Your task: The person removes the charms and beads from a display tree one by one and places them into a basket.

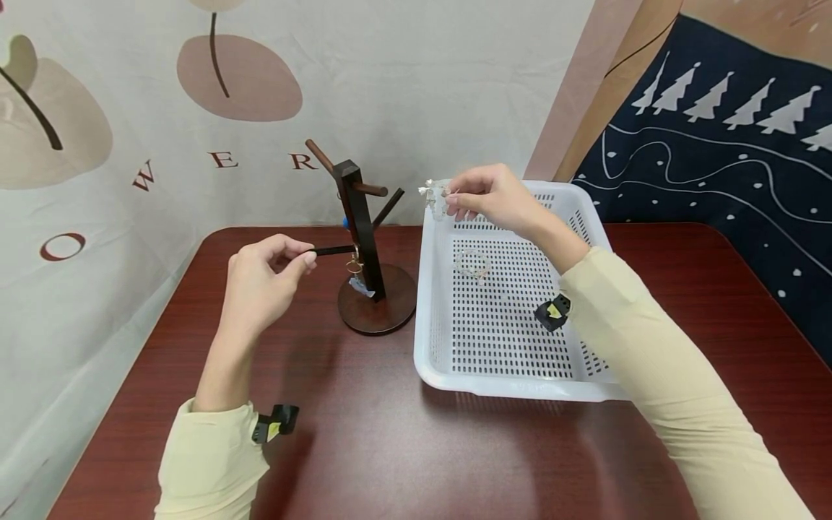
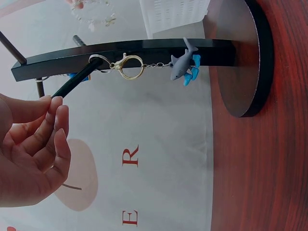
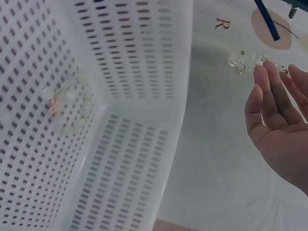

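My left hand pinches the tip of a dark peg on a wooden stand with a round base. On that peg hangs a keychain with a gold clasp and a grey shark with blue pieces. My right hand holds a clear beaded bracelet between thumb and fingers, over the far left corner of a white basket. The bracelet hangs right of the stand, apart from its pegs. Another clear bracelet with a pinkish piece lies in the basket.
More pegs stick out from the top of the stand, and a small blue item hangs behind its post. The perforated basket stands on the reddish-brown table, right of the stand. A printed cloth hangs behind the table.
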